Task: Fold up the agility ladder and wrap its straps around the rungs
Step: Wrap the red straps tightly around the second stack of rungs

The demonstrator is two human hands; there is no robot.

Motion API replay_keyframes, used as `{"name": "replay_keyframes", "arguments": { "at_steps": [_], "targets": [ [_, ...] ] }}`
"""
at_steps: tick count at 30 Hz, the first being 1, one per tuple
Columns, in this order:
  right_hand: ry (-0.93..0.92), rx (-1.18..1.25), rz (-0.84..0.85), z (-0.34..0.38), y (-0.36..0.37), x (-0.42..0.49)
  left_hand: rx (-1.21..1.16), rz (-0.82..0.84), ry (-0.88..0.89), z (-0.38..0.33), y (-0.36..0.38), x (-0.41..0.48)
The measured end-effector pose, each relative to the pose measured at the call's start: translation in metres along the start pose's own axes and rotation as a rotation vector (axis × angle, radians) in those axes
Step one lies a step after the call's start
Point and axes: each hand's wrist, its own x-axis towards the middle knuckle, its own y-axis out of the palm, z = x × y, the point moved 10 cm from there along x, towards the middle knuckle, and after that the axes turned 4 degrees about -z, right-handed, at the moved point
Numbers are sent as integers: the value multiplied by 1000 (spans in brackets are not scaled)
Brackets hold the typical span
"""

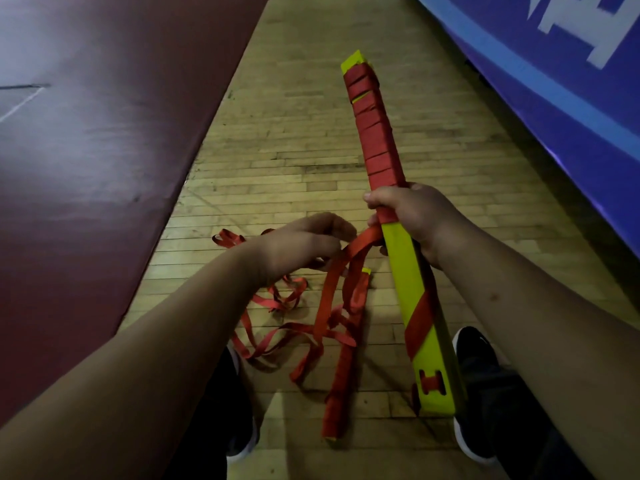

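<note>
Now the right hand (412, 216) grips the stacked rungs (403, 268) mid-frame, red strap (375, 140) wound round their upper half; left hand (304, 247) pinches the strap's loose length, the rest tangled lower centre.

I hold the rung bundle (401, 265) in my right hand (415, 216), pointing away from me. My left hand (301, 244), just left, pinches the strap (332, 289), which trails onto the floor (294, 133) between my shoes (474, 351). Mat (86, 133) left, banner (554, 81) right.
</note>
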Motion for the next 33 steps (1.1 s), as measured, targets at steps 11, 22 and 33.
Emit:
{"name": "replay_keyframes", "arguments": {
  "at_steps": [11,22,33],
  "targets": [
    [-89,-72,-49,13,-9,-8,153,-29,11,-7,17,-1],
    [-157,-215,-69,8,-2,-5,373,-78,46,-21,7,-5],
    [-26,158,74,-5,32,-3,513,-241,69,-27,-2,-12]
  ]
}}
